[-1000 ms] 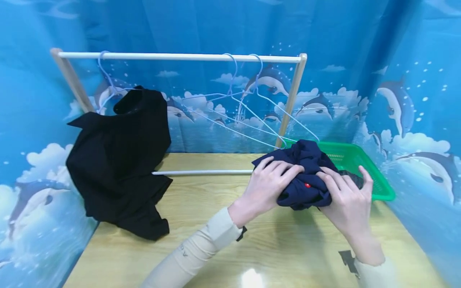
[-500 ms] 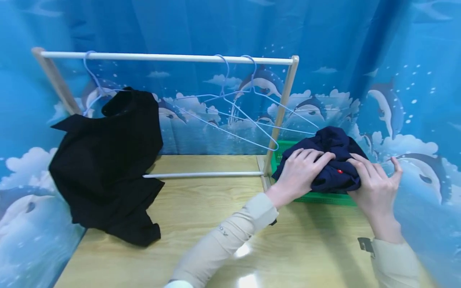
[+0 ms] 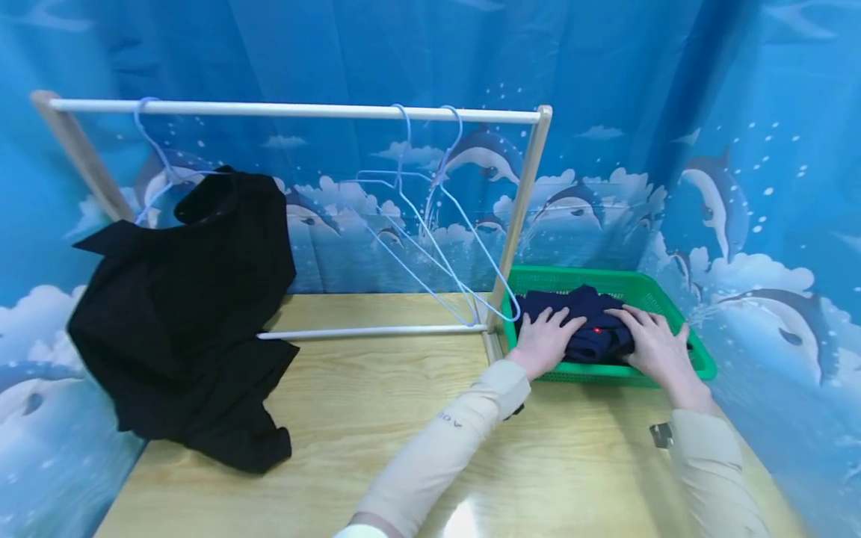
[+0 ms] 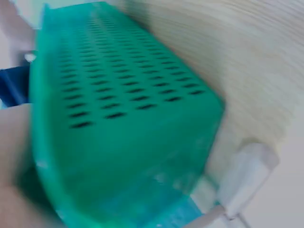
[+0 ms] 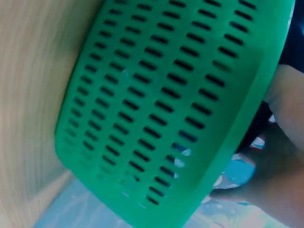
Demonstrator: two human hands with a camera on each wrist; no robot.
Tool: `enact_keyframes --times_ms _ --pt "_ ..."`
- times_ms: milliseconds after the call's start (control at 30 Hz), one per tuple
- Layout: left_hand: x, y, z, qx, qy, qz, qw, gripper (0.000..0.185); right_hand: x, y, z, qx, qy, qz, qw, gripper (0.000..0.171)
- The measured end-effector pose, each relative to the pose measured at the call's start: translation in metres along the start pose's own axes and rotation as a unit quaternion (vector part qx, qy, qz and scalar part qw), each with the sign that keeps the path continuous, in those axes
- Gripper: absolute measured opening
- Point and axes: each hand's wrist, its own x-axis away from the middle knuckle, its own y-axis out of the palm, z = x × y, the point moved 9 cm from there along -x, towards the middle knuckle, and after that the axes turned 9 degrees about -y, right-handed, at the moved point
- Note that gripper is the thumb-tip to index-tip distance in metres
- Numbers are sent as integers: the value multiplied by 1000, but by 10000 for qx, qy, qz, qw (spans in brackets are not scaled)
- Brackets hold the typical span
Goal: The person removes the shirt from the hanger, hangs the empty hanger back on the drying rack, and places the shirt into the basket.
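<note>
Navy garment lies in the basket, seemingly being settled. Left hand and right hand touch it, fingers spread; next, they should lift clear.

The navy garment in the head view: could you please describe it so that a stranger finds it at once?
Right of the rack, on the table, sits the green basket. In it, with the left hand and right hand on it, lies the navy garment. Unlike the black garment hanging from the rack, it bears a small red mark.
</note>
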Motion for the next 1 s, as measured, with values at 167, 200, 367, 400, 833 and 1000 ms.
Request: enact_keyframes --times_ms 167,200,367,400,833,1000 --pt "1 9 -11 242 -1 -233 9994 69 5 -10 -16 -732 117 -843 9937 96" --pt "2 7 -12 268 17 -209 9994 70 6 -16 -21 -850 86 -808 9931 91" --pt "6 -5 -21 232 15 -141 9996 74 0 -22 -45 -1092 238 -695 9913 66" --pt "7 -7 -22 220 9 -132 9997 73 -2 -18 -47 -999 327 -732 9918 70" --pt "22 -24 -36 114 240 534 9982 42 -14 31 -28 -456 812 -934 9913 78" --pt "34 -39 -50 296 294 1218 9917 37 -12 3 -45 -508 583 310 9965 70"
